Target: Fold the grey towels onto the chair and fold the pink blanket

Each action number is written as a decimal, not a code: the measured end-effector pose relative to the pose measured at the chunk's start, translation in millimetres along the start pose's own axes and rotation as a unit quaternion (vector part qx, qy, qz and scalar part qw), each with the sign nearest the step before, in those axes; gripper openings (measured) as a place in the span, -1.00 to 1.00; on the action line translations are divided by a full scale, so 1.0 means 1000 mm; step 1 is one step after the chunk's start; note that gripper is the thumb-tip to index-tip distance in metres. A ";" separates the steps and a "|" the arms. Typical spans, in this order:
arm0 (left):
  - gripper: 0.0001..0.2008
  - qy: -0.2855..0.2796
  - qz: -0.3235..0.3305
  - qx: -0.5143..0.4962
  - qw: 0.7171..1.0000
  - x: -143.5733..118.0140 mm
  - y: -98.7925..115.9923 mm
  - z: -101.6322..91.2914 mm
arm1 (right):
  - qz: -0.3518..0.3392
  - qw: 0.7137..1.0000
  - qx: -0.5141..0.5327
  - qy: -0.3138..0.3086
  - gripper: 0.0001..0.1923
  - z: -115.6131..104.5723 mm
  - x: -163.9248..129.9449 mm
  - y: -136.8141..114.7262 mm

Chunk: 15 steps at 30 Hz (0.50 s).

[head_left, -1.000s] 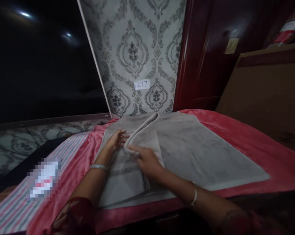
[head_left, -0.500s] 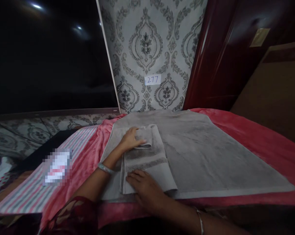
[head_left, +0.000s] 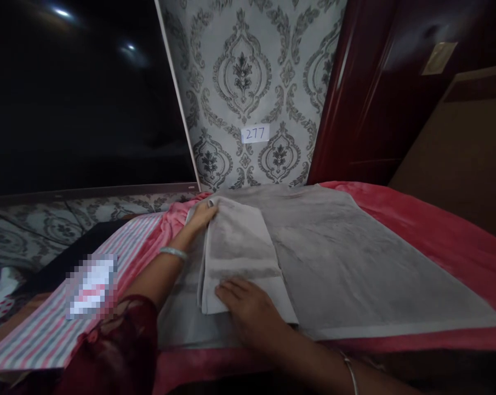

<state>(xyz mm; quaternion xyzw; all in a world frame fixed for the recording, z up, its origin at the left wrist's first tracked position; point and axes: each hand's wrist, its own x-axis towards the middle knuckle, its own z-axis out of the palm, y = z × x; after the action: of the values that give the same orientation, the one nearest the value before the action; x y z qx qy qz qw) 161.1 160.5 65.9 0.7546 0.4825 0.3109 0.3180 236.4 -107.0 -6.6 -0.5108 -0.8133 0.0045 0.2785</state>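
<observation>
A grey folded towel (head_left: 241, 236) lies lengthwise on a larger grey cloth (head_left: 346, 269), its layers showing along the left edge. My left hand (head_left: 202, 214) is closed on the towel's far left corner, with the thumb on top and the other fingers partly hidden. My right hand (head_left: 250, 307) rests flat on the near end, fingers stretched out over the pale band below a darker stripe. The towel's far end lies spread between the left hand and the wall side.
A pink blanket (head_left: 428, 230) shows under the grey cloth. To the left are a striped cloth (head_left: 46, 334) and a blurred white packet (head_left: 92, 288) on it. Behind stand a large dark screen (head_left: 75, 104), a patterned wall (head_left: 243, 77) and a dark red panel (head_left: 366, 99).
The flap at the towel's far end, folded over under my left hand before, now lies opened out. That hand has moved away and left to the far corner. My right hand has barely shifted.
</observation>
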 end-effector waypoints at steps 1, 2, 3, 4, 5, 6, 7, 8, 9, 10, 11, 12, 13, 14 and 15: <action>-0.93 -0.002 -0.021 -0.029 0.999 0.009 -0.001 -0.009 | -0.005 1.000 0.000 0.022 -0.52 -0.007 0.005 -0.003; -0.94 -0.007 -0.041 -0.056 0.998 0.015 -0.003 -0.016 | -0.010 0.999 -0.002 0.038 -0.49 -0.012 0.011 -0.006; -0.94 -0.012 -0.061 -0.080 0.995 0.020 -0.006 -0.022 | -0.013 0.999 -0.004 0.043 -0.46 -0.013 0.016 -0.009; -0.93 -0.017 -0.081 -0.101 0.991 0.022 -0.011 -0.026 | -0.013 0.999 -0.006 0.035 -0.45 -0.011 0.020 -0.013; -0.93 -0.024 -0.101 -0.119 0.988 0.022 -0.017 -0.030 | -0.012 1.000 -0.008 0.014 -0.45 -0.006 0.023 -0.016; -0.92 -0.031 -0.122 -0.131 0.983 0.021 -0.024 -0.032 | -0.012 1.000 -0.010 -0.019 -0.48 0.002 0.024 -0.018; -0.92 -0.038 -0.144 -0.139 0.979 0.019 -0.032 -0.034 | -0.015 0.998 -0.012 -0.055 -0.51 0.012 0.024 -0.020; -0.92 -0.044 -0.165 -0.143 0.975 0.016 -0.040 -0.035 | -0.019 0.996 -0.016 -0.084 -0.54 0.022 0.022 -0.022; -0.91 -0.047 -0.183 -0.144 0.971 0.012 -0.049 -0.035 | -0.021 0.994 -0.019 -0.102 -0.55 0.032 0.019 -0.023; -0.89 -0.048 -0.197 -0.143 0.969 0.009 -0.057 -0.035 | -0.023 0.994 -0.022 -0.109 -0.55 0.041 0.016 -0.024; -0.86 -0.046 -0.206 -0.142 0.967 0.007 -0.064 -0.035 | -0.023 0.994 -0.023 -0.107 -0.53 0.047 0.013 -0.024; -0.82 -0.043 -0.209 -0.139 0.967 0.006 -0.071 -0.034 | -0.019 0.994 -0.023 -0.101 -0.50 0.052 0.010 -0.024; -0.78 -0.037 -0.207 -0.136 0.968 0.006 -0.076 -0.032 | -0.014 0.995 -0.022 -0.099 -0.48 0.054 0.008 -0.024; -0.75 -0.027 -0.203 -0.129 0.970 0.007 -0.080 -0.029 | -0.011 0.994 -0.021 -0.105 -0.48 0.054 0.007 -0.024; -0.74 -0.014 -0.197 -0.120 0.973 0.009 -0.083 -0.027 | -0.010 0.993 -0.020 -0.114 -0.49 0.053 0.006 -0.023</action>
<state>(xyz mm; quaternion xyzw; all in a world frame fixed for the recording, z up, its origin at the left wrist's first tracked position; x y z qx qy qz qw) 99.6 201.5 19.1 0.6057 0.5762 0.2868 0.4678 191.3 -98.1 -41.7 -0.5045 -0.8446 0.0435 0.1741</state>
